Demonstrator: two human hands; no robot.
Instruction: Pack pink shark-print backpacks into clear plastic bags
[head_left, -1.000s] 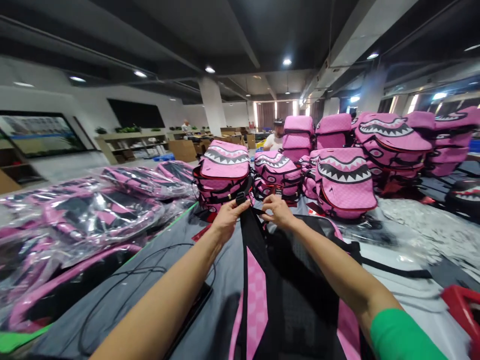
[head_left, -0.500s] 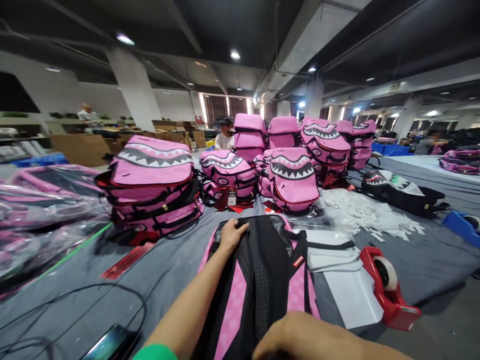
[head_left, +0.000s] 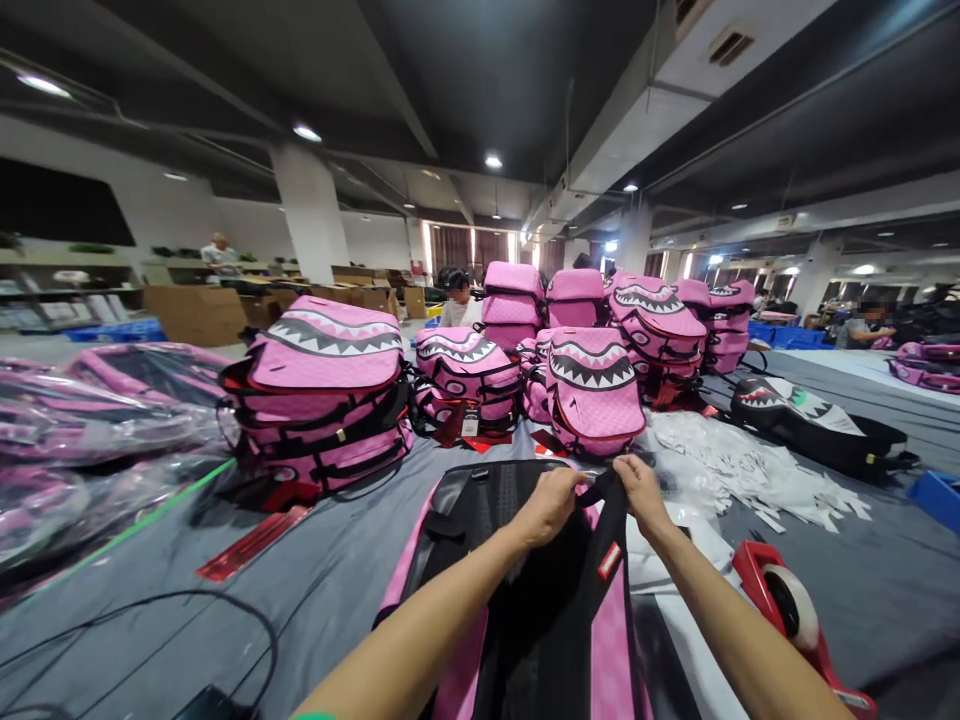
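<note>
In front of me lies a pink and black backpack (head_left: 540, 640), its black back panel facing up. My left hand (head_left: 546, 508) is closed in a pinch on the strap's end near the top right of the bag. Close beside it, my right hand (head_left: 641, 493) grips the upper part of the same black shoulder strap (head_left: 611, 525), which carries a small red label. The strap is raised between both hands. Fingertip details are partly hidden by the strap.
Stacked pink backpacks with shark-mouth flaps (head_left: 330, 345) line the far side. White paper scraps (head_left: 757, 465), a black bag (head_left: 825, 425) and a red tape dispenser (head_left: 761, 570) lie to the right. Plastic-wrapped bags (head_left: 135, 400) and a cable (head_left: 150, 600) are at left.
My left hand has moved right from the bag's top middle to the strap. My right hand has risen from the lower bag to the strap. The view has shifted slightly.
</note>
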